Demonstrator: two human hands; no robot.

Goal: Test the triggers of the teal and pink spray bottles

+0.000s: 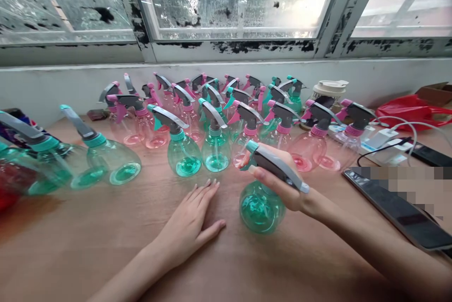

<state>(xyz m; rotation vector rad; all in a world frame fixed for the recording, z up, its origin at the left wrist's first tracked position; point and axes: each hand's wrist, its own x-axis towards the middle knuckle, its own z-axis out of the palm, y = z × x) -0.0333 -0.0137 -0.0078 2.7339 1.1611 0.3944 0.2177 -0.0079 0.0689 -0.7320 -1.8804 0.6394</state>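
My right hand (282, 184) is wrapped round the neck and trigger head of a green spray bottle (262, 210), whose grey top and teal nozzle point away to the left. The bottle stands about upright at the table's middle, and its neck is partly covered by my fingers. Flat on the tabletop rests my left hand (192, 219), fingers stretched out and thumb apart, holding nothing. Just beyond its fingertips stand two green spray bottles (183, 153). Behind my right hand is a row of pink spray bottles (307, 146).
Several more pink and green bottles crowd toward the window wall. More green bottles (113, 160) stand at the left. On the right lie a dark phone (395, 208), white chargers (384, 144) with cables, and a red bag (413, 109). A lidded cup (330, 90) stands behind.
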